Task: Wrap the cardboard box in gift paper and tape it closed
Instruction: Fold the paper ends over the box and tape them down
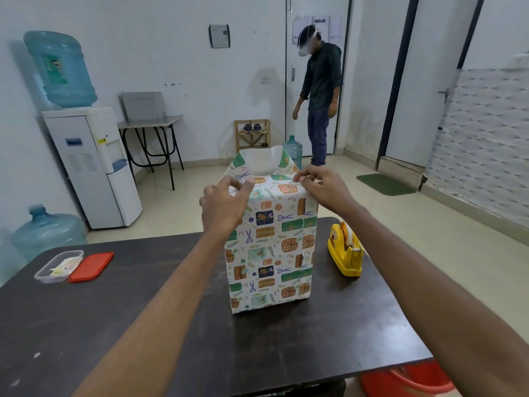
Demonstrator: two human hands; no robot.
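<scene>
Wrapped cardboard box (269,242) stands upright at table (171,325) centre. Left hand (224,204) and right hand (323,186) pinch gift paper (259,163) at its top corners. Tape dispenser (345,252) at 3 o'clock.

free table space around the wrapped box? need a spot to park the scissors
Widest bare patch: near edge of the table, in front of the wrapped box under both forearms. Also between the red lid and the box. Tight: the strip between the box and the yellow tape dispenser; far left corner holds the clear container.
</scene>
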